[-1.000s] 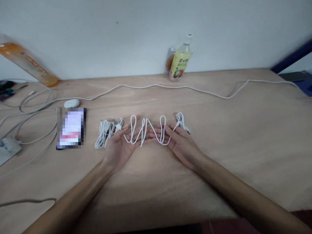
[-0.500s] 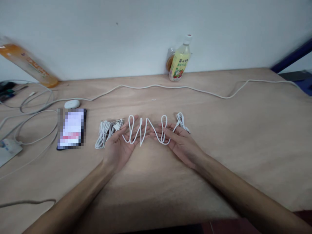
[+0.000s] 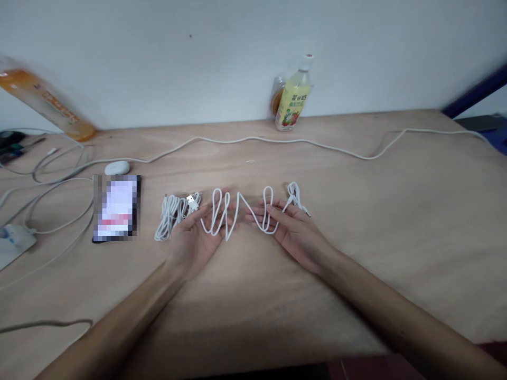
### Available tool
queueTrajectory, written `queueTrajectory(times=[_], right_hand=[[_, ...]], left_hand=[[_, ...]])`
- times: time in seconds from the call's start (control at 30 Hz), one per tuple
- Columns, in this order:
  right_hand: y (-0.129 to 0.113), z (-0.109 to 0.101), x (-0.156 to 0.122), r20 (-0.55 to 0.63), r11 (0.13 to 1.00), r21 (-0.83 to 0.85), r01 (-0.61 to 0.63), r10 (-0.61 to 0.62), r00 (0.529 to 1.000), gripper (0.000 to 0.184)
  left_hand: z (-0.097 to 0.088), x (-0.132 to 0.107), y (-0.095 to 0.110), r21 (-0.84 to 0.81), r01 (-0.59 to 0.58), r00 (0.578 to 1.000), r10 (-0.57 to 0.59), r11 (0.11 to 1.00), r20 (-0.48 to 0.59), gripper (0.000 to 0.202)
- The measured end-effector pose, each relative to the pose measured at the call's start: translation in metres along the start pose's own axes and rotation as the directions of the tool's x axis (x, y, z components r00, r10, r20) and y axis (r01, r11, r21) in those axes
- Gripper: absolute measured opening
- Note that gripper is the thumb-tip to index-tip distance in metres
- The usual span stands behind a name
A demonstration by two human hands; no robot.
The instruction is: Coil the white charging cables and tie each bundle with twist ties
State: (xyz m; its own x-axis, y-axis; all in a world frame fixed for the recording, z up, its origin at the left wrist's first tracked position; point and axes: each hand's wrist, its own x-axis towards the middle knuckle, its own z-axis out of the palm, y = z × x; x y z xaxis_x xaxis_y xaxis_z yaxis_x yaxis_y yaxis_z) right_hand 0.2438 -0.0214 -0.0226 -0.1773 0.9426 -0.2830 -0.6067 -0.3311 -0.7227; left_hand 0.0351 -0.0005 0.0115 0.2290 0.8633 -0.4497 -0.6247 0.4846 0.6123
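A white USB cable (image 3: 250,210) lies in loose zigzag loops across both hands. My left hand (image 3: 192,237) is palm up under the left loops, its thumb pressing the cable near the silver USB plug (image 3: 190,199). My right hand (image 3: 295,232), also palm up, pinches the loop at its side between thumb and fingers. Just left of my left hand sits a bundle of coiled white cables (image 3: 169,214). Beyond my right fingers lies a small coiled white cable (image 3: 293,191); whether it joins the held cable is hard to tell.
A phone (image 3: 116,208) and a white earbud case (image 3: 117,168) lie to the left, near tangled cords. A long white cord (image 3: 277,140) crosses the back of the table. A yellow-labelled drink bottle (image 3: 293,100) and an orange drink bottle (image 3: 47,103) stand against the wall.
The left loops of the cable have bunched closer together and shifted slightly right. The USB plug by my left thumb now faces up more clearly. My right hand has barely moved.
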Motion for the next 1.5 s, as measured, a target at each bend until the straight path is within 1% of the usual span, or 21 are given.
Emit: queueTrajectory(times=[0.23, 0.37, 0.47, 0.6, 0.77, 0.9, 0.97, 1.13, 1.23, 1.37, 1.5], right_hand=[[0.0021, -0.0016, 0.0017, -0.043, 0.999, 0.024, 0.034, -0.033, 0.999, 0.023], [0.0008, -0.0015, 0.0018, -0.048, 0.999, 0.022, 0.026, -0.025, 0.999, 0.022], [0.0000, -0.0011, 0.0014, -0.046, 1.000, 0.000, 0.021, -0.021, 0.999, 0.020], [0.0004, -0.0014, 0.0012, -0.044, 1.000, 0.012, 0.025, -0.024, 0.999, 0.021], [0.0002, -0.0019, 0.0014, 0.000, 1.000, 0.000, 0.010, -0.010, 1.000, 0.022], [-0.0006, -0.0024, 0.0013, -0.005, 1.000, 0.015, 0.015, -0.015, 1.000, 0.025], [-0.0010, -0.0022, 0.0012, -0.009, 1.000, 0.013, 0.016, -0.015, 1.000, 0.025], [-0.0011, -0.0019, 0.0012, -0.005, 1.000, -0.001, 0.009, -0.009, 1.000, 0.024], [-0.0005, -0.0032, 0.0013, -0.008, 1.000, 0.004, 0.008, -0.008, 1.000, 0.025], [-0.0001, -0.0050, 0.0015, -0.016, 1.000, 0.001, 0.013, -0.013, 1.000, 0.023], [-0.0008, -0.0042, 0.0013, -0.010, 1.000, -0.001, 0.001, -0.001, 1.000, 0.023]], left_hand=[[0.0007, -0.0008, -0.0006, 0.063, 0.024, 0.998, -0.027, 0.998, 0.054, 0.055], [0.0027, -0.0017, -0.0008, 0.050, 0.032, 0.998, -0.034, 0.998, 0.051, 0.056], [0.0019, -0.0010, -0.0014, 0.022, 0.035, 0.997, -0.036, 0.999, 0.064, 0.058], [0.0000, -0.0005, -0.0020, 0.012, 0.036, 0.997, -0.037, 0.999, 0.061, 0.061], [-0.0028, 0.0001, -0.0027, 0.040, 0.021, 0.996, -0.024, 0.999, 0.085, 0.055], [-0.0049, 0.0004, -0.0032, 0.040, 0.015, 0.995, -0.019, 0.999, 0.100, 0.044], [-0.0051, 0.0002, -0.0031, 0.019, 0.020, 0.994, -0.022, 1.000, 0.107, 0.041], [-0.0045, 0.0005, -0.0030, 0.001, 0.045, 0.995, -0.045, 0.999, 0.094, 0.046], [-0.0050, 0.0005, -0.0037, -0.007, 0.038, 0.996, -0.037, 0.999, 0.080, 0.050], [-0.0059, -0.0010, -0.0040, 0.000, 0.019, 0.995, -0.019, 1.000, 0.098, 0.054], [-0.0055, -0.0017, -0.0029, -0.004, 0.053, 0.994, -0.052, 0.999, 0.093, 0.053]])
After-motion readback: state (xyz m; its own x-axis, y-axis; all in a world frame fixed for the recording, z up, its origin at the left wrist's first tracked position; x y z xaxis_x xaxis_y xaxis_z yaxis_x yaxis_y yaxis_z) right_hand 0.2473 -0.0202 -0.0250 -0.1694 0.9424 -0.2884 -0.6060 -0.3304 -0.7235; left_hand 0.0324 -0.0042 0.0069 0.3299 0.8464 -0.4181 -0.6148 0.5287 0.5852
